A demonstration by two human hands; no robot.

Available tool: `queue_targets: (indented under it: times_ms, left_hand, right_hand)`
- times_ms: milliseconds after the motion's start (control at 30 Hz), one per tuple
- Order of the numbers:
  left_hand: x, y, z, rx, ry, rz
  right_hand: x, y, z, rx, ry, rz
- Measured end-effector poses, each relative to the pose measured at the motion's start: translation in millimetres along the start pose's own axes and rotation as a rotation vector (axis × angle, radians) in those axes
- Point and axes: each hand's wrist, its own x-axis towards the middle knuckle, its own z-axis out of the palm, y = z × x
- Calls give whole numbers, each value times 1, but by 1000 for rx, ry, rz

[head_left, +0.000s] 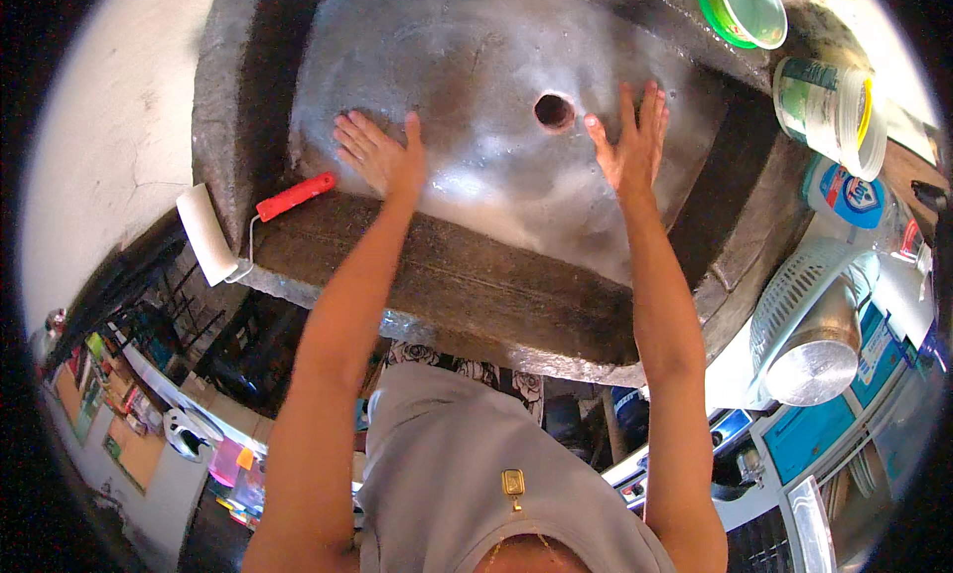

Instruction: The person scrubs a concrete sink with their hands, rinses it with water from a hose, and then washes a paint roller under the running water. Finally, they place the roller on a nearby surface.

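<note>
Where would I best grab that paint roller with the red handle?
Probably by the red handle, from above or from the side of the left hand: it is a slim, straight grip whose free end points toward that hand, while the white cover sits at the other end of a thin bent wire.

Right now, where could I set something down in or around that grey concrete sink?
The wet grey basin floor is bare between the left hand and the round drain hole, and beyond both. Crowded: the right side, with a white plastic tub and pale-blue perforated basket; the near left corner, with a red-handled white paint roller.
</note>
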Motion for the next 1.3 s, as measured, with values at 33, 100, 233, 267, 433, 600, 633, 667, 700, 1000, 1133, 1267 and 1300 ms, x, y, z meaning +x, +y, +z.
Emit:
queue_targets:
  times_ms: [33, 100, 233, 267, 433, 600, 633, 667, 700, 1000, 1133, 1267, 1300]
  left_hand:
    - [-7, 7, 2, 37, -9, -5]
    - [-33, 33, 4, 116, -27, -26]
    - [-104, 94, -8, -349, -10, 210]
    - [-100, 95, -9, -409, -79, 277]
    - [-11, 44, -1, -429, -24, 515]
    - [49, -19, -11, -99, -24, 493]
    - [43, -16, -13, -62, -36, 532]
    - [26, -2, -12, -140, -41, 563]
    - [8, 17, -10, -163, -122, 631]
    - [-46, 128, -11, -754, -283, 897]
    - [26, 33, -22, -468, -171, 817]
    - [32, -27, -40, -282, -255, 973]
    - [29, -29, -41, -249, -295, 1042]
  right_hand:
    - [1, 0, -2, 11, -9, 5]
    - [2, -2, -2, 14, -6, 0]
    - [0, -3, -5, 8, -22, 0]
    - [-1, -3, -4, 10, -14, -15]
    - [-1, 1, -5, 46, -34, -62]
    - [-1, 4, -1, 65, -11, -95]
    - [-2, 6, -1, 60, -6, -99]
    - [-2, 5, -1, 72, -9, -93]
    - [-2, 5, -1, 85, -12, -86]
    - [-3, 6, -7, 165, 3, -123]
    - [-5, 10, 0, 186, 43, -149]
    - [-4, 8, 0, 182, 44, -155]
    - [-3, 8, -1, 190, 46, -154]
